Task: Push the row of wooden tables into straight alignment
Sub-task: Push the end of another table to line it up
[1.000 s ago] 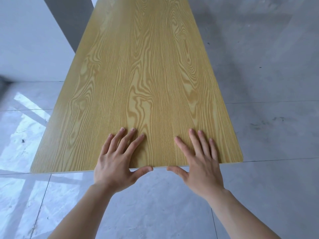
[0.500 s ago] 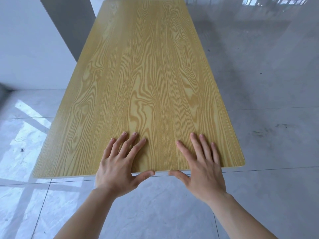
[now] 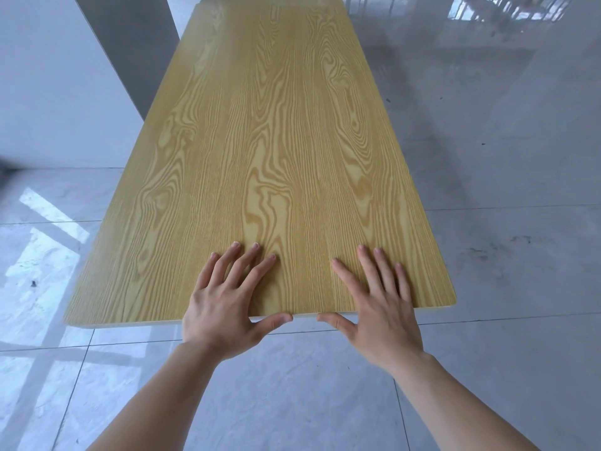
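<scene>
A long yellow-brown wooden tabletop (image 3: 276,157) with wavy grain fills the middle of the frame and runs away toward the top. Its near short edge lies across the lower middle. Under it and on both sides is a shiny grey tiled floor (image 3: 504,222). A white wall (image 3: 48,92) stands at the upper left, with a grey pillar (image 3: 130,43) just beside the far left side of the tabletop.

The left hand (image 3: 224,307) lies flat on the near end, a little left of the middle. Its fingers (image 3: 250,265) are spread out on the wood, and its thumb hangs off over the near edge. The right hand (image 3: 377,307) lies flat just to the right of it. Its fingers (image 3: 367,268) are spread too, with the thumb off the edge. Nothing is pinched or gripped.

I think the hands sit flat and side by side so the push goes straight along the length of the table. Spread fingers give more hold, so the palms do not slip on the smooth wood.

No other table shows, so I cannot tell if the row is straight.
</scene>
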The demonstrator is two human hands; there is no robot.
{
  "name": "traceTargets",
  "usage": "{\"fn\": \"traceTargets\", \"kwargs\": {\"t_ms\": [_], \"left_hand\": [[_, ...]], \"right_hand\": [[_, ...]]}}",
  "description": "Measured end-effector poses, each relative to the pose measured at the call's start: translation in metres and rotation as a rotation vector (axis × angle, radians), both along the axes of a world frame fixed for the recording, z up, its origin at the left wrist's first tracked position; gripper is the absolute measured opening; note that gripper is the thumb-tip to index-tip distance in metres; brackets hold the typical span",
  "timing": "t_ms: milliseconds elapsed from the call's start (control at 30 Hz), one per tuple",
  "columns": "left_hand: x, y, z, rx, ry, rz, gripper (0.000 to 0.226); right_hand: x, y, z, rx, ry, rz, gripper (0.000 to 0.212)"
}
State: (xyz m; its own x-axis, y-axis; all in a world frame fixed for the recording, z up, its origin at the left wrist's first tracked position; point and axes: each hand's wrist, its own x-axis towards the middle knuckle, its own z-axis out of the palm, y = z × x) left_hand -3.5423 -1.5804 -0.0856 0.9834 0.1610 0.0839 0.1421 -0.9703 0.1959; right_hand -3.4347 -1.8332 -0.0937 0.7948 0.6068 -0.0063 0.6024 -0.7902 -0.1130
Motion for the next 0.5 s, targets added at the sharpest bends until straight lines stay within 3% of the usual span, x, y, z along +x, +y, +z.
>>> {"fn": "traceTargets", "kwargs": {"t_ms": [500], "left_hand": [[0.0, -0.008, 0.018, -0.11, 0.017, 0.001, 0.097]], "right_hand": [[-0.007, -0.002, 0.029, -0.037, 0.077, -0.003, 0.088]]}}
